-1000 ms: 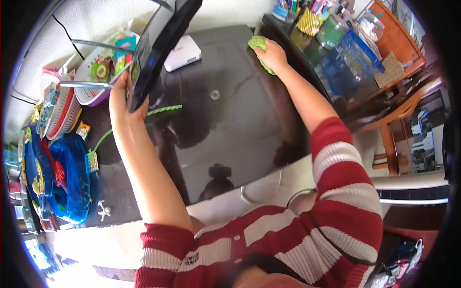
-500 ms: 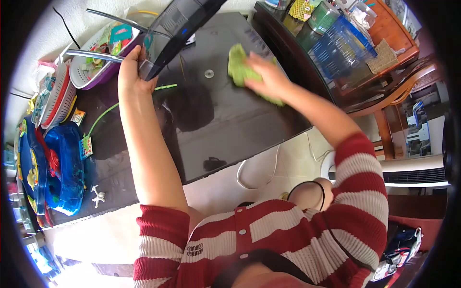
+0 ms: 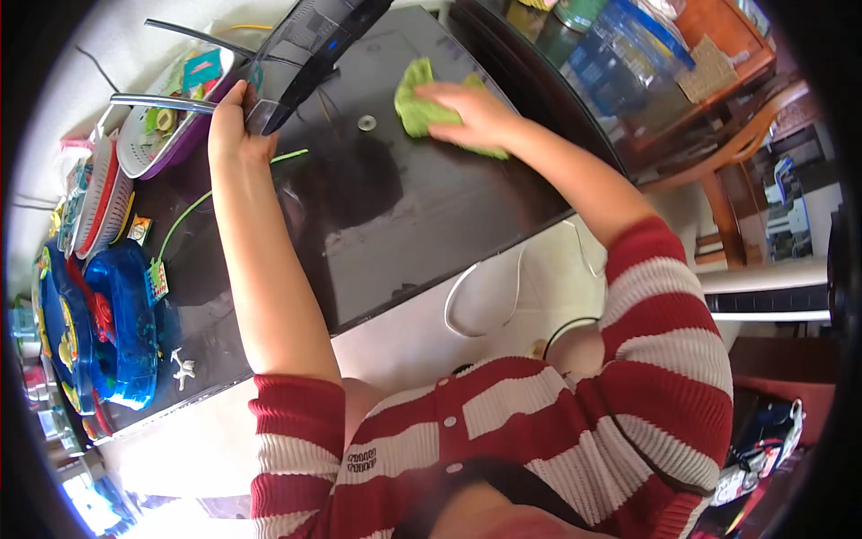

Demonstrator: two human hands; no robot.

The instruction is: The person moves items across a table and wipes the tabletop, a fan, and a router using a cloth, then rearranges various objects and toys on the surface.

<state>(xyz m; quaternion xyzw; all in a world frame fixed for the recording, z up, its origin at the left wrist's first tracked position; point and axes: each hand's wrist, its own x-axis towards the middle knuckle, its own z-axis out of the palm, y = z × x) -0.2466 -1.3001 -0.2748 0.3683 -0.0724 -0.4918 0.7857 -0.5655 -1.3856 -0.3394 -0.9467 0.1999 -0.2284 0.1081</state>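
My right hand [image 3: 471, 117] presses a green cloth [image 3: 415, 112] against the dark glossy tabletop [image 3: 404, 234]. Its fingers lie over the cloth, which is bunched at the left and spreads out under the palm. At the upper left, my left hand [image 3: 238, 126] grips the lower end of a black vented device [image 3: 314, 45] with a small blue light and a clear corner. The device is held tilted over the table, its top cut off by the view. A small round disc [image 3: 366, 123] lies on the tabletop between my hands.
Left of my left arm are a purple-and-white basket [image 3: 153, 148], chrome rods [image 3: 166, 102], a green strip [image 3: 184, 216], a blue toy [image 3: 126, 314] and a small white figure [image 3: 183, 369]. A clear blue container [image 3: 628, 54] and a wooden chair [image 3: 718, 166] stand at right.
The whole view has shifted slightly, moving things on the table up and left. My right hand and the cloth have moved a little left; my left hand keeps its grip on the device.
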